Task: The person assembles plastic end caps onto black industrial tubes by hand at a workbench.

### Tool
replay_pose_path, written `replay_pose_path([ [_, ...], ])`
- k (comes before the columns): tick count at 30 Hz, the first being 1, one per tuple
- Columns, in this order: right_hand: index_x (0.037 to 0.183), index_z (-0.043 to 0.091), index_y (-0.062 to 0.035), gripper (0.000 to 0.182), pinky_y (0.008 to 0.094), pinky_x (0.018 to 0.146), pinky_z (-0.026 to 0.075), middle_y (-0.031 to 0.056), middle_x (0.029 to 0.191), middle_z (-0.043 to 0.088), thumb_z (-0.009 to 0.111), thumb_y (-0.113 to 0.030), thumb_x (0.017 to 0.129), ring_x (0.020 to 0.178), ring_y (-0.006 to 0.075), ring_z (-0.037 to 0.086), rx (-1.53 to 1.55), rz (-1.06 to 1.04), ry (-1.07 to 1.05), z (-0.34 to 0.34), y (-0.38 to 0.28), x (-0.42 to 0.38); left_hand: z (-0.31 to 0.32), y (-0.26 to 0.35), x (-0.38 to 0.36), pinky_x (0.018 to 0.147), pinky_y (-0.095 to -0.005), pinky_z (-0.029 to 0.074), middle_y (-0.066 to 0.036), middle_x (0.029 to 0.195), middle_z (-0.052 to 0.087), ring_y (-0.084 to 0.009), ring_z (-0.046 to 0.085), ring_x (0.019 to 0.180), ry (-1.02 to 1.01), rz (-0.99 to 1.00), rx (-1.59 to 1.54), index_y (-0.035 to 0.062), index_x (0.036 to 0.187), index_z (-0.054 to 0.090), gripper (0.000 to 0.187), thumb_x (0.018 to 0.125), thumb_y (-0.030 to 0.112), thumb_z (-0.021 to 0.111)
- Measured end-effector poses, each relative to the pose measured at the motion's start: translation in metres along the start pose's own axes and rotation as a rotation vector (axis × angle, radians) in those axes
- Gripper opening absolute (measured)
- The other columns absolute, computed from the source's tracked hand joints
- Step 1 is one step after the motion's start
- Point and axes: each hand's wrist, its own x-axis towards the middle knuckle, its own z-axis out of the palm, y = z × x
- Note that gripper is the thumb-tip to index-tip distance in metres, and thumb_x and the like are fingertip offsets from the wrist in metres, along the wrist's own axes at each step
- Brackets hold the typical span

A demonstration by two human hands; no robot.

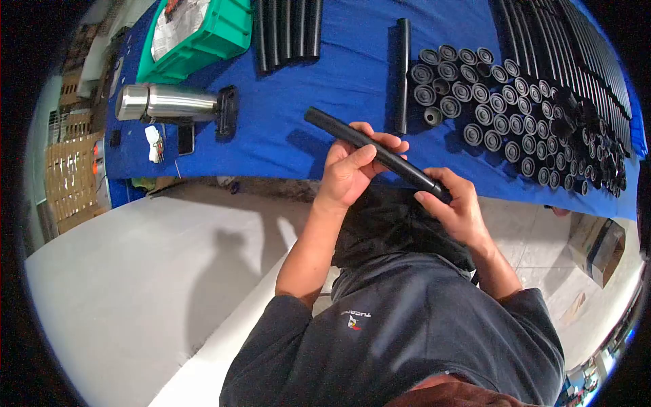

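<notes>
Both my hands hold one black tube (332, 126), slanting from upper left to lower right above the table's front edge. My left hand (351, 166) grips it near the middle, the thumb on top and the fingers curled behind. Around the tube's lower right end, which looks like a separate cap piece beyond a thin seam, my right hand (456, 203) is closed. Past my hands, another black tube (403, 78) lies alone on the blue cloth. Several round black caps with ringed faces (498, 103) stand grouped to its right.
Rows of black tubes (556, 47) lie at the back right, and several more tubes (288, 30) at the back. A green crate (220, 41), a steel thermos (173, 103) and a phone (186, 139) are at the left. A cardboard box (600, 251) stands on the floor, right.
</notes>
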Motion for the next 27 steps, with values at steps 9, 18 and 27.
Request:
replay_pose_path([
  [9, 0.119, 0.063, 0.0018, 0.042, 0.0374, 0.075, 0.054, 0.0185, 0.094, 0.070, 0.078, -0.022, 0.087, 0.086, 0.0298, 0.070, 0.048, 0.038, 0.008, -0.008, -0.010, 0.001, 0.001, -0.001, 0.001, 0.105, -0.0586, 0.052, -0.023, 0.121, 0.067, -0.0448, 0.061, 0.123, -0.039, 0.018, -0.013, 0.0083, 0.123, 0.053, 0.036, 0.091, 0.003, 0.069],
  [18, 0.116, 0.064, 0.0022, 0.039, 0.0385, 0.075, 0.053, 0.0180, 0.091, 0.068, 0.078, -0.020, 0.087, 0.083, 0.0281, 0.069, 0.010, -0.125, 0.058, 0.000, -0.002, -0.002, 0.002, 0.001, -0.002, 0.106, -0.0608, 0.049, -0.021, 0.119, 0.066, -0.0413, 0.062, 0.121, -0.013, 0.010, 0.028, 0.0105, 0.125, 0.048, 0.041, 0.091, 0.006, 0.071],
  [27, 0.138, 0.052, -0.0001, 0.070, 0.0417, 0.087, 0.055, 0.0212, 0.117, 0.065, 0.085, -0.025, 0.082, 0.099, 0.0341, 0.068, -0.184, -0.231, 0.063, -0.022, -0.017, 0.000, -0.006, -0.001, -0.005, 0.102, -0.0599, 0.052, -0.020, 0.118, 0.067, -0.0392, 0.064, 0.118, -0.021, 0.028, 0.028, 0.0096, 0.125, 0.049, 0.038, 0.093, 0.009, 0.070],
])
